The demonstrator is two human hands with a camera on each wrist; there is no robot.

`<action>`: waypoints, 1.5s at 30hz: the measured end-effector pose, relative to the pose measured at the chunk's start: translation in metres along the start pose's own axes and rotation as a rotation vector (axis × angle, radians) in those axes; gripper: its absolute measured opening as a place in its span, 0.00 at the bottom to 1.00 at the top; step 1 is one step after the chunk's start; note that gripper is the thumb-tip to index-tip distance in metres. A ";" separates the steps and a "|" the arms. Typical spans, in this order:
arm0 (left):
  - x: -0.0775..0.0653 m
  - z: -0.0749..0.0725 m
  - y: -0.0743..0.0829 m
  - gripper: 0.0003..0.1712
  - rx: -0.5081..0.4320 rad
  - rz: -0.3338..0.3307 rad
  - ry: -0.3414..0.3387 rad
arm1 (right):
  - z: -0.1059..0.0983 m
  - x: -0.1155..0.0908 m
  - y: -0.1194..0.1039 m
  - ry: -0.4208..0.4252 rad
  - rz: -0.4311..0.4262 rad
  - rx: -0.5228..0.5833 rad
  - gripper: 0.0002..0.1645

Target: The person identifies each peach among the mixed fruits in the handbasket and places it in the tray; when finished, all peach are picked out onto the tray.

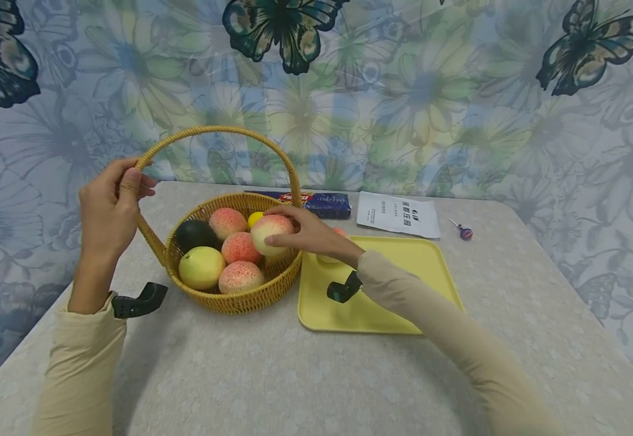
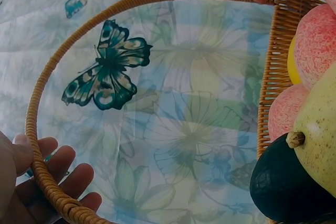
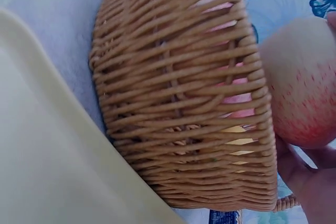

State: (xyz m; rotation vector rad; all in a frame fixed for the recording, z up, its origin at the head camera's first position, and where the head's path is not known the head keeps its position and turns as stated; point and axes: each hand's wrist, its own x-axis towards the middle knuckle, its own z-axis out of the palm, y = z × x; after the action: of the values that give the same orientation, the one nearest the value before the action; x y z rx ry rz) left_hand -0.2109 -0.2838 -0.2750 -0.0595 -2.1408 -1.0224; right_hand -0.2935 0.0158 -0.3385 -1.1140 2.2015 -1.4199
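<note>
A wicker basket [image 1: 240, 304] with a tall arched handle [image 1: 212, 130] stands left of the middle of the table. My left hand [image 1: 110, 209] grips the handle's left side; in the left wrist view its thumb and fingers lie around the wicker arch [image 2: 37, 129]. Over the basket's right rim, my right hand [image 1: 313, 235] holds a pale pink-red peach [image 1: 268, 235] between thumb and fingers. Inside the basket lie several speckled peaches [image 1: 241, 277], a yellow-green round fruit [image 1: 202, 267], a dark green fruit [image 1: 195, 236] and a small yellow fruit [image 1: 254, 218], partly hidden.
Right of the basket lies a yellow tray [image 1: 381, 315], with a round fruit [image 1: 341, 232] on it mostly behind the right forearm. A blue box [image 1: 332, 206], a white printed packet [image 1: 398, 215] and a lollipop [image 1: 465, 233] lie along the back. A butterfly-patterned curtain [image 1: 403, 121] hangs behind.
</note>
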 end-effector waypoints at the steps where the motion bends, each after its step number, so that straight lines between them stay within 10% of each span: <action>1: 0.000 0.000 0.000 0.19 0.001 0.001 0.000 | -0.001 -0.001 -0.001 0.001 -0.009 0.040 0.31; 29: 0.000 0.001 -0.002 0.19 0.009 0.008 0.009 | -0.020 -0.044 0.004 0.287 -0.022 0.223 0.47; 45: 0.001 0.001 0.000 0.19 0.024 -0.006 0.006 | -0.040 -0.066 0.016 0.348 0.026 0.222 0.37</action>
State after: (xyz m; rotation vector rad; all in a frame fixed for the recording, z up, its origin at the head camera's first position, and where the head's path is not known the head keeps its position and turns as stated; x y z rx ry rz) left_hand -0.2125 -0.2835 -0.2749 -0.0379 -2.1482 -0.9995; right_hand -0.2816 0.0929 -0.3442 -0.8095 2.1929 -1.9122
